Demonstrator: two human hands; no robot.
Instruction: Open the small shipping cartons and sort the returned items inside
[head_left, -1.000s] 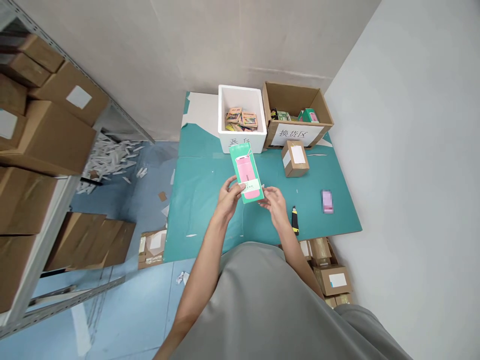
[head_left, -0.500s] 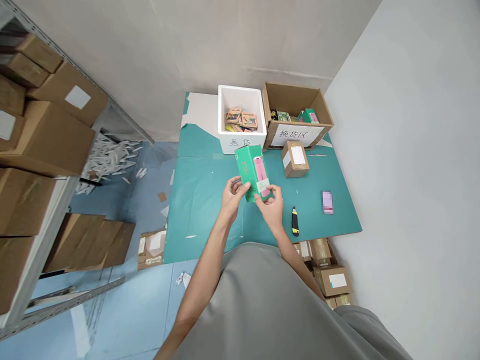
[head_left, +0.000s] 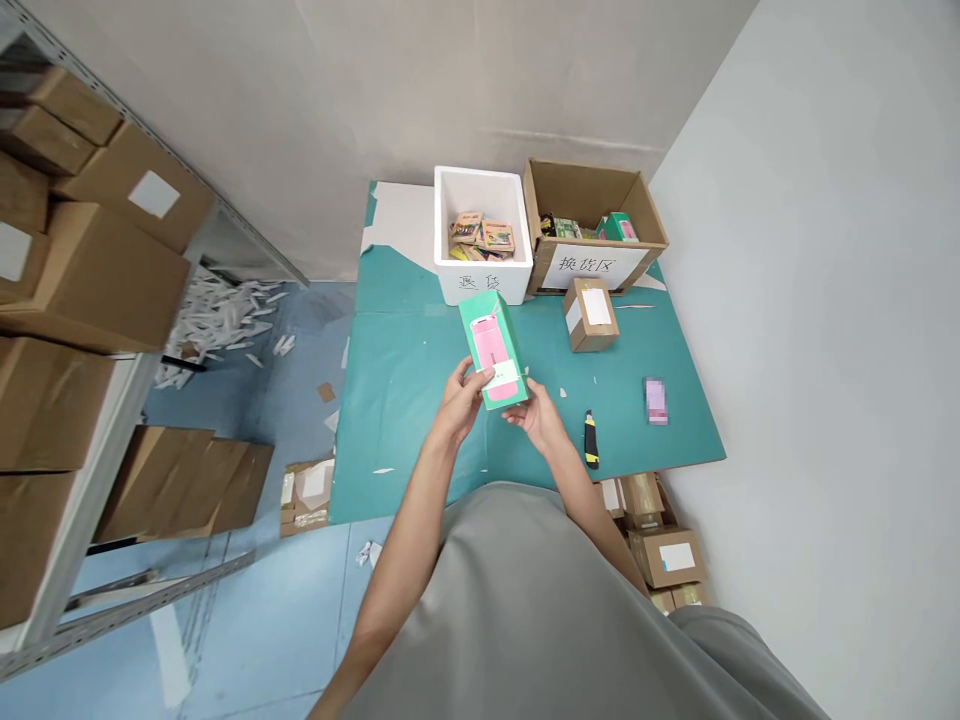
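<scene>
A green box (head_left: 491, 335) with a pink bottle pictured on its front is held above the green-topped table (head_left: 405, 400), tilted slightly. My left hand (head_left: 461, 398) grips its left side, the thumb lying on the white label at the lower front. On the other side, my right hand (head_left: 538, 415) holds the lower right edge and corner, its fingers partly behind the box. Beyond the box stands a white foam bin (head_left: 484, 283) with small packets in it. A cardboard bin (head_left: 592, 268) beside that bin has green boxes inside.
A small brown carton (head_left: 591, 325), a black and yellow cutter (head_left: 591, 440) and a pink phone-like object (head_left: 655, 401) lie on the table's right half. Shelves with cartons (head_left: 97, 270) stand at the left. More cartons (head_left: 667, 557) are below the table's right edge.
The green box has turned, so the pink bottle picture now faces up more fully. My left thumb has moved onto the label, and my right hand has shifted to the lower right edge.
</scene>
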